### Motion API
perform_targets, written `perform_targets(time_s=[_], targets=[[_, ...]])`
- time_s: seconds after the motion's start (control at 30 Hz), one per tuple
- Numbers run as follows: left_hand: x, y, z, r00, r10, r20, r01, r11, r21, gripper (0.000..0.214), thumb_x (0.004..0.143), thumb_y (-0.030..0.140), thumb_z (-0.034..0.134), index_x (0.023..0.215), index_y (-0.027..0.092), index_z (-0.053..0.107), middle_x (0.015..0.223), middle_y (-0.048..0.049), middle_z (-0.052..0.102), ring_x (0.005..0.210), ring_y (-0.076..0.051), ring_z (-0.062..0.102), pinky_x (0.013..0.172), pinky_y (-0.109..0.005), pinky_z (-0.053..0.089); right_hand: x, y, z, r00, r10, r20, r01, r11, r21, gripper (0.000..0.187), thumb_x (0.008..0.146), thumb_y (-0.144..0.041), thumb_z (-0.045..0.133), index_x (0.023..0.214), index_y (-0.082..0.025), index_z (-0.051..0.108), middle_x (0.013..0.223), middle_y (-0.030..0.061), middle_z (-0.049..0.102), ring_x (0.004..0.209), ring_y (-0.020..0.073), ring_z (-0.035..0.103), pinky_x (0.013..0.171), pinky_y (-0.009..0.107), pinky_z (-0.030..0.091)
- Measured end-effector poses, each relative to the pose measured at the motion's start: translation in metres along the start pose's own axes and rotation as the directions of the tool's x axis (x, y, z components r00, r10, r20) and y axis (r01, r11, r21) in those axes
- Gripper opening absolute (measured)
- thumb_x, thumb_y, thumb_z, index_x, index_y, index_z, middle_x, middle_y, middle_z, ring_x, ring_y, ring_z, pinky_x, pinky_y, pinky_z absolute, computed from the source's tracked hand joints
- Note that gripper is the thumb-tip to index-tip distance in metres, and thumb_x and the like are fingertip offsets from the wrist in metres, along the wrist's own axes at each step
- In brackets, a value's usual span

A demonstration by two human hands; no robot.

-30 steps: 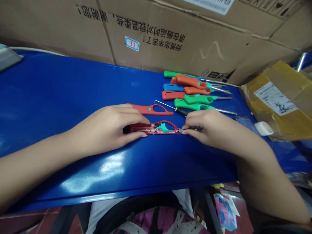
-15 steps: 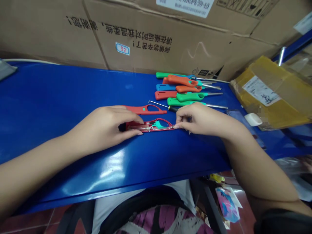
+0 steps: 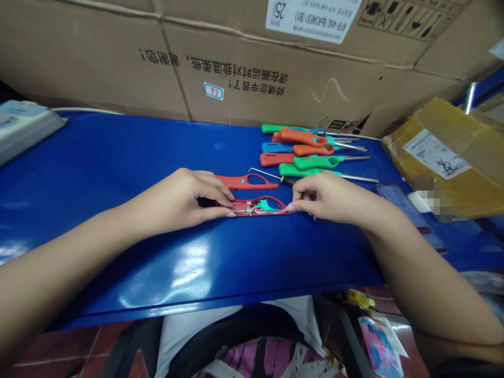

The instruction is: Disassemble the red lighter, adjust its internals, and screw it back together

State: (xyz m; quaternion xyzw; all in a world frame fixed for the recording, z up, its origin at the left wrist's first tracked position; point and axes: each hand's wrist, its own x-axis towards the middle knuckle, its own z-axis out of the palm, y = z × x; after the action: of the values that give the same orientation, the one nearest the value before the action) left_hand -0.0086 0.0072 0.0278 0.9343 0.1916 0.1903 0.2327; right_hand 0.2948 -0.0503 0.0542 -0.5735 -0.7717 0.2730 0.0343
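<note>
An opened red lighter half (image 3: 258, 212) lies on the blue table, its hollow side up, with a turquoise trigger (image 3: 266, 205), a clear tube and a thin white wire inside. My left hand (image 3: 189, 197) grips its left end between thumb and fingers, hiding that end. At the narrow right end, my right hand (image 3: 321, 195) pinches the tip with thumb and forefinger; whether the wire is also between them I cannot tell. Just behind lies the matching red cover half (image 3: 252, 182), close to the left fingers. A hooked pick (image 3: 268, 173) with a black and yellow handle rests behind the right hand.
Several assembled lighters (image 3: 315, 149) in green, orange, blue and red are piled at the back. A large cardboard box (image 3: 129, 73) stands along the rear edge. To the right are a phone (image 3: 409, 212) and a yellow-taped parcel (image 3: 452, 157). A grey-white object (image 3: 27, 128) sits far left.
The camera view has shifted, so everything sits slightly more to the right and lower. Both hands keep their hold on the red lighter half, with little visible movement.
</note>
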Motion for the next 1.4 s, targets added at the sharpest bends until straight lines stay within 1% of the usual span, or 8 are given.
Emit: perform_targets(time_s=[0.33,0.47,0.53,0.73,0.93,1.13,1.3,1.4], targets=[[0.000,0.006,-0.001,0.999,-0.023,-0.045,0.024,1.000,0.019,0.019,0.091,0.036,0.072,0.101,0.023,0.081,0.102,-0.0045,0.081,0.096,-0.019,0.075,0.088,-0.028,0.058,-0.003,0.003,-0.004,0.981,-0.189,-0.045,0.186,0.981,-0.061,0.026,0.092,-0.035,0.067,0.073,-0.018,0.066,0.064,-0.0021,0.062,0.055,0.0098,0.050,0.053,0.025,0.035],[0.001,0.004,-0.008,0.985,-0.038,-0.171,0.067,0.984,0.167,0.024,0.096,0.036,0.063,0.103,0.019,0.079,0.102,-0.0064,0.079,0.093,-0.019,0.072,0.085,-0.029,0.055,0.003,0.005,0.007,0.855,-0.377,-0.357,0.329,0.925,-0.188,0.012,0.094,-0.024,0.063,0.087,-0.018,0.070,0.079,0.0020,0.069,0.069,0.0133,0.060,0.063,0.026,0.043],[0.001,-0.001,-0.011,0.986,-0.040,-0.162,0.084,0.958,0.275,0.027,0.097,0.036,0.060,0.106,0.018,0.077,0.105,-0.0078,0.077,0.097,-0.022,0.069,0.089,-0.034,0.053,0.008,0.008,0.015,0.827,-0.410,-0.384,0.311,0.903,-0.295,0.013,0.095,-0.021,0.060,0.099,-0.019,0.072,0.100,0.0055,0.072,0.086,0.0176,0.066,0.071,0.029,0.046],[-0.001,-0.023,-0.008,0.995,-0.087,-0.053,0.099,0.944,0.313,0.040,0.098,0.040,0.057,0.127,0.015,0.068,0.118,-0.0112,0.072,0.107,-0.026,0.065,0.095,-0.041,0.053,0.019,0.010,0.029,0.876,-0.366,-0.314,0.213,0.878,-0.428,0.023,0.100,-0.029,0.057,0.116,-0.021,0.073,0.117,0.0065,0.072,0.098,0.0219,0.070,0.069,0.031,0.049],[-0.002,-0.022,0.002,0.987,-0.158,0.010,0.145,0.928,0.345,0.037,0.103,0.035,0.046,0.128,0.012,0.061,0.120,-0.0157,0.061,0.112,-0.029,0.057,0.100,-0.046,0.051,0.021,0.006,0.028,0.904,-0.312,-0.293,0.165,0.885,-0.435,0.020,0.100,-0.032,0.058,0.112,-0.021,0.069,0.117,0.0059,0.070,0.097,0.0224,0.069,0.066,0.031,0.046],[-0.003,-0.017,0.002,0.992,-0.122,0.038,0.100,0.923,0.372,0.029,0.103,0.029,0.043,0.121,0.010,0.056,0.118,-0.0157,0.054,0.109,-0.027,0.057,0.100,-0.044,0.052,0.023,0.004,0.029,0.913,-0.283,-0.295,0.146,0.900,-0.411,0.014,0.100,-0.031,0.056,0.104,-0.019,0.063,0.116,0.0084,0.063,0.089,0.0206,0.065,0.064,0.030,0.041],[-0.001,-0.022,-0.001,0.999,-0.016,-0.043,0.028,0.949,0.314,0.030,0.103,0.024,0.044,0.128,0.011,0.055,0.124,-0.0158,0.054,0.112,-0.024,0.060,0.101,-0.040,0.054,0.022,0.004,0.027,0.894,-0.290,-0.341,0.196,0.938,-0.285,0.011,0.098,-0.029,0.057,0.098,-0.018,0.057,0.107,0.0085,0.063,0.087,0.0205,0.061,0.068,0.031,0.042],[0.000,-0.022,-0.002,0.990,0.094,-0.101,-0.048,0.923,0.382,0.031,0.104,0.023,0.044,0.128,0.012,0.061,0.124,-0.0159,0.058,0.115,-0.025,0.060,0.101,-0.041,0.054,0.024,0.005,0.023,0.885,-0.234,-0.402,0.228,0.972,-0.065,0.010,0.095,-0.029,0.059,0.093,-0.020,0.056,0.083,0.0023,0.062,0.068,0.0158,0.055,0.062,0.029,0.040]])
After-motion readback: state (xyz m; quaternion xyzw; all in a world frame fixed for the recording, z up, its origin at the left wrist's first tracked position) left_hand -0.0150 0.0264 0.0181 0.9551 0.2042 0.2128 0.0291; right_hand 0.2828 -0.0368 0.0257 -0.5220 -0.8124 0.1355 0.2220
